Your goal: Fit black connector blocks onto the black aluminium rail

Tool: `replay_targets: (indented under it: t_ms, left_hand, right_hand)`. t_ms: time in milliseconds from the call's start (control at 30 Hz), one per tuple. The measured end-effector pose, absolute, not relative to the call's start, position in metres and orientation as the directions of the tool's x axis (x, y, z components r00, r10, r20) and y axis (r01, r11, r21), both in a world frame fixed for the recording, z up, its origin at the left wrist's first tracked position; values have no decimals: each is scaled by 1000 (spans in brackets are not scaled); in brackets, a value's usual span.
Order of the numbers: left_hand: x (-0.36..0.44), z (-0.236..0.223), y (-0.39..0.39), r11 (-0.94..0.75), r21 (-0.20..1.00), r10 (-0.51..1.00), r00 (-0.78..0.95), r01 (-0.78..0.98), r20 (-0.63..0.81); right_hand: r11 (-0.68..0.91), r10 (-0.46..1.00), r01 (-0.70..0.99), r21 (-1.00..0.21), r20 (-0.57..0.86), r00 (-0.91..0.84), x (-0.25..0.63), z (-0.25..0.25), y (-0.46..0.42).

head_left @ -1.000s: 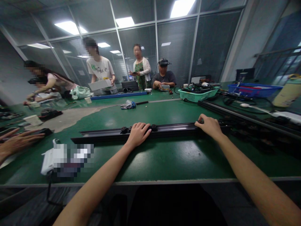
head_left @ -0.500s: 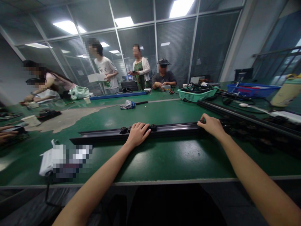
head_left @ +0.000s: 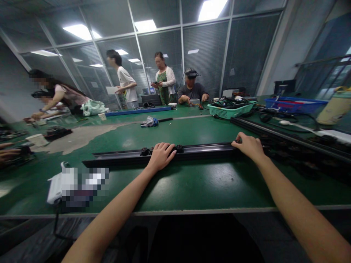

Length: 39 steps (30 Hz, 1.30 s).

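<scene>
Aluminium rail (head_left: 204,150), black and long, lies crosswise on the green tabletop (head_left: 208,186) just in front of the person, with small black fittings (head_left: 145,151) along its top. Both bare hands are on it. The left hand (head_left: 161,156) sits toward the rail's middle, its fingers curved down over the top between two fittings, a firm-looking grip with the fingers together. The right hand (head_left: 248,146) is well along to the right, near the rail's right end, its fingers hooked over the far edge beside a fitting, so that grip too is closed on the rail.

A second black rail (head_left: 287,138) with fittings runs at an angle just beyond the right hand. Farther off stand a green plastic basket (head_left: 229,112) heaped with cables and a blue tray (head_left: 293,105), with a cream canister (head_left: 336,111) at the right edge. A blurred white object (head_left: 55,191) with a dangling cord sits at the tabletop's left, and a crumpled cloth (head_left: 149,122) lies beyond the rail. A co-worker's hand (head_left: 8,153) shows at the far left edge, and a seated person (head_left: 192,87) wearing a headset works across the table.
</scene>
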State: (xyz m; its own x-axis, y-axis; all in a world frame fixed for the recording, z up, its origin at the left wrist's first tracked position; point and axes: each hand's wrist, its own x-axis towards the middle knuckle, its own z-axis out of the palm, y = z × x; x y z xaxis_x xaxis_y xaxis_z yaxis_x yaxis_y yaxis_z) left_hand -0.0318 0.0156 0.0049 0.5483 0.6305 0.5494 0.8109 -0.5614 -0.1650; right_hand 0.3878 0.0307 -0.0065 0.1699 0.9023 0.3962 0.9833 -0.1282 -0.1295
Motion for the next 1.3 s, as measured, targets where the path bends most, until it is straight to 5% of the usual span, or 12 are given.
replay_targets:
  t_ms: [367, 500, 633, 1300]
  left_hand:
    - [-33, 5, 15, -557, -168, 631, 546, 813, 551]
    - [-33, 5, 14, -557, -169, 634, 548, 813, 546]
    - [-32, 6, 14, -561, -159, 638, 546, 813, 543]
    - [-32, 6, 14, -561, -158, 638, 546, 813, 544]
  right_hand:
    - [77, 952, 981, -178, 305, -19, 409, -6, 50]
    - [142, 923, 963, -229, 383, -45, 412, -14, 50]
    - [119, 881, 956, -269, 473, 23, 409, -22, 42]
    - [73, 875, 960, -271, 479, 69, 405, -16, 31]
